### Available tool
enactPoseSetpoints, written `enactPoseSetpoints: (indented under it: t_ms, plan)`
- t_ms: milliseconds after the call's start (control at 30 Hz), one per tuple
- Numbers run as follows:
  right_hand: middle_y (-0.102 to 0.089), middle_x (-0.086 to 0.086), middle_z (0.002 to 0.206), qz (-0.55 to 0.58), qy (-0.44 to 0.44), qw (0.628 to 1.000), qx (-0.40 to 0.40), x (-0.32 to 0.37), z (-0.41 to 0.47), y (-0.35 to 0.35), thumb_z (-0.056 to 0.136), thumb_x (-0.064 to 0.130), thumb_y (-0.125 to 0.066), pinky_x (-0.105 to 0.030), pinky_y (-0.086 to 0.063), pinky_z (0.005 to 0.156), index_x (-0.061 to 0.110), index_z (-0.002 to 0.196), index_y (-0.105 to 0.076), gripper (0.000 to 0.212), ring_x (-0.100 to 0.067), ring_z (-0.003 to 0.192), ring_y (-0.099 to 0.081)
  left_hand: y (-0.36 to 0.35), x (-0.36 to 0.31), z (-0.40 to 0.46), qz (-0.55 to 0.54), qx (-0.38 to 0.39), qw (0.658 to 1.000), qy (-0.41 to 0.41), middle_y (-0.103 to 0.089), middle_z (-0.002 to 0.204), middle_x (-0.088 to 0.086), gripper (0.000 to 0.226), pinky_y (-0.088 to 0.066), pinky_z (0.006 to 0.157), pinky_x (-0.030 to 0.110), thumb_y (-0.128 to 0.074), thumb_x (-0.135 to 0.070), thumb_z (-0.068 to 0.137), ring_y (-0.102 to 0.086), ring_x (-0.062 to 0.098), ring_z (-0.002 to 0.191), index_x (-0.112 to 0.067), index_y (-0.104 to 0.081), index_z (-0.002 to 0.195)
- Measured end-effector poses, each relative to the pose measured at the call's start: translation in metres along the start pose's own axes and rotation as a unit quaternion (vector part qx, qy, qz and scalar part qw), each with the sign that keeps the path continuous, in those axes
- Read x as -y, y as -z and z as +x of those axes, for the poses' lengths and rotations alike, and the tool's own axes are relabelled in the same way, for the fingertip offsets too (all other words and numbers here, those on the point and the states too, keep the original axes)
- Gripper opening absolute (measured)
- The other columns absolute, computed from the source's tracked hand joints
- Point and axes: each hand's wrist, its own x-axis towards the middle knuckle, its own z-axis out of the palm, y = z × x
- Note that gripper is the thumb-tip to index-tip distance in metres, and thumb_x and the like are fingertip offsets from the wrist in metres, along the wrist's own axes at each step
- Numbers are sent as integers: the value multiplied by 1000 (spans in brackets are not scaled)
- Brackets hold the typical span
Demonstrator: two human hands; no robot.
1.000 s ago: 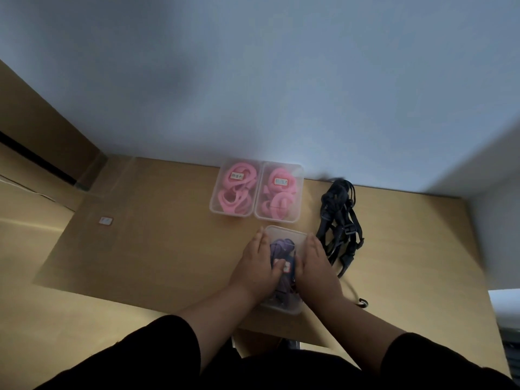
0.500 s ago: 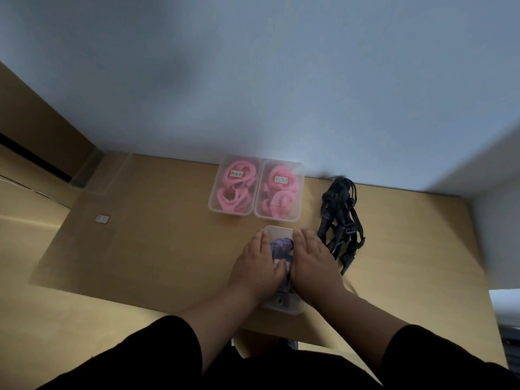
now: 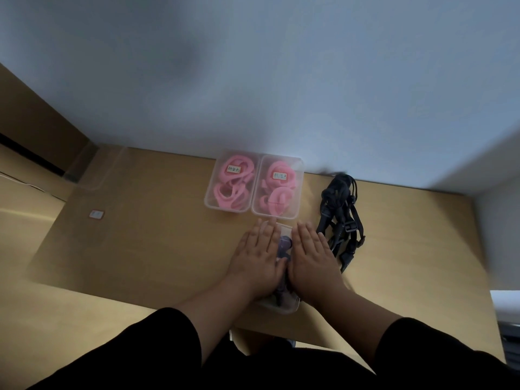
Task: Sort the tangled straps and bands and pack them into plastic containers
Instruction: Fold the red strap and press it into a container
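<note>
Black straps (image 3: 342,220) lie tangled just right of the purple-filled container (image 3: 284,301), nearest the right hand (image 3: 311,256); it and the left hand (image 3: 260,256) press flat, fingers straight, on the container's top.

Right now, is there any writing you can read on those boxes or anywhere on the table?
Label on the left pink-band container: handwritten characters, too blurred to read.
Label on the right pink-band container: handwritten characters, too blurred to read.
Small sticker on the table: too small to read.
No other text shows.
</note>
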Motion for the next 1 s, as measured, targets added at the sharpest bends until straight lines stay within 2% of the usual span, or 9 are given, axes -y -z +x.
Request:
enactPoseSetpoints:
  t_ms: [67,133,233,333,433,567,733,900,1000]
  plan:
    - [-49,-24,147,26,-9,1000,-15,-1,-2,-2,94,33,-34,-46,-25,118,-4,139,-53,61,-37,138,-46,1,-1,1,17,3,1000,-13,23,164,7,89,9,124,41,15,-57,79,20,25,152,-13,15,156]
    - [-52,-28,142,52,-12,998,-32,0,-4,-4,94,30,-36,-47,-33,117,-7,134,-56,58,-40,133,-51,1,-1,2,27,7,999,-17,22,164,9,89,13,123,42,14,-57,79,19,27,152,-11,15,155]
    - [-55,-30,137,101,-17,993,-56,0,-8,-4,96,26,-42,-46,-35,108,-10,130,-58,53,-39,130,-52,-5,5,5,1,-5,1000,-23,7,166,13,86,1,125,45,-1,-58,88,4,31,154,-7,2,157]
    - [-45,-16,147,239,-74,966,-61,-3,-6,-2,103,21,-47,-38,-33,118,0,144,-47,45,-28,137,-42,-10,9,5,-29,-45,998,-37,-17,163,20,81,-11,125,45,-21,-54,94,-19,33,151,-1,-20,155]
    - [-50,-2,128,337,-131,931,-57,-8,0,6,102,23,-51,-32,-44,102,15,144,-48,42,-13,115,-49,0,8,5,-75,-53,996,-21,-20,162,15,82,-10,123,36,-26,-55,91,-22,30,148,-7,-20,157]
    - [-64,0,106,375,-185,908,-30,-15,4,15,100,28,-56,-33,-49,87,25,136,-57,37,-15,98,-60,11,10,7,-178,-58,981,43,-32,149,5,64,-38,108,37,-47,-47,98,-35,23,134,-20,-30,154]
    - [-64,9,87,417,-230,879,-15,-15,4,25,100,28,-56,-38,-54,79,26,103,-64,8,-11,84,-61,17,19,11,-291,-96,943,127,-60,131,6,36,-42,99,30,-49,-28,102,-54,23,122,-23,-59,136]
    - [-63,6,90,404,-229,885,-7,-15,10,30,101,24,-53,-32,-48,77,19,111,-67,17,-13,87,-59,22,25,12,-313,-67,937,140,-62,135,4,40,-44,98,27,-54,-31,100,-58,21,122,-22,-58,138]
    - [-66,1,97,400,-225,888,-15,-13,10,25,101,20,-50,-35,-50,81,16,111,-69,21,-17,93,-60,24,29,15,-322,-42,934,152,-69,121,3,32,-47,89,24,-58,-32,98,-63,19,107,-19,-68,125]
